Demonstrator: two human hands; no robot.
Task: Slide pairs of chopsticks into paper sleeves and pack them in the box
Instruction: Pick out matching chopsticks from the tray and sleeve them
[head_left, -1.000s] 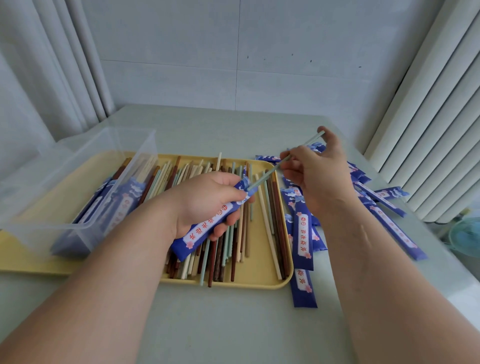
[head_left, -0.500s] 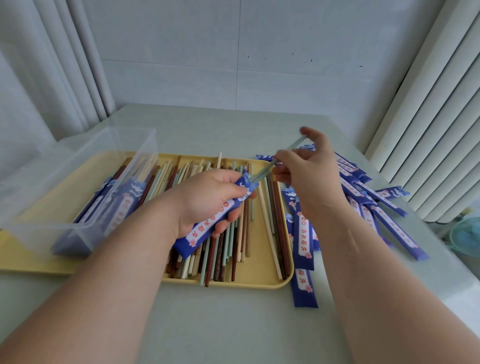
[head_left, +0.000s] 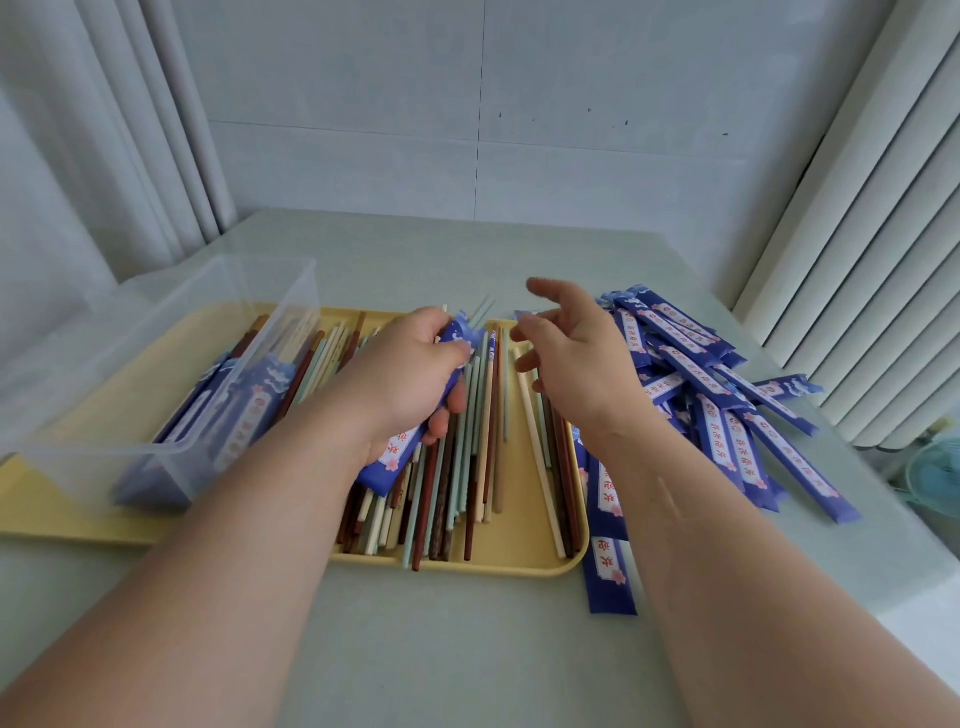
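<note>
Left hand (head_left: 410, 374) grasps mid-length the blue paper sleeve (head_left: 397, 457), likely flimsy, over stiff, probably slick pale-green chopsticks (head_left: 482, 310); right hand (head_left: 582, 369) hovers, fingers released.

Soft, even daylight, faint shadows, wide-angle bowing at the edges (bent curtain folds (head_left: 156, 156)), slight blur.

Pale tiled wall (head_left: 571, 104) at the far side, with a left curtain (head_left: 130, 130) and a right curtain (head_left: 857, 234). The grey-green table (head_left: 467, 649) lies near, in soft, even light.
</note>
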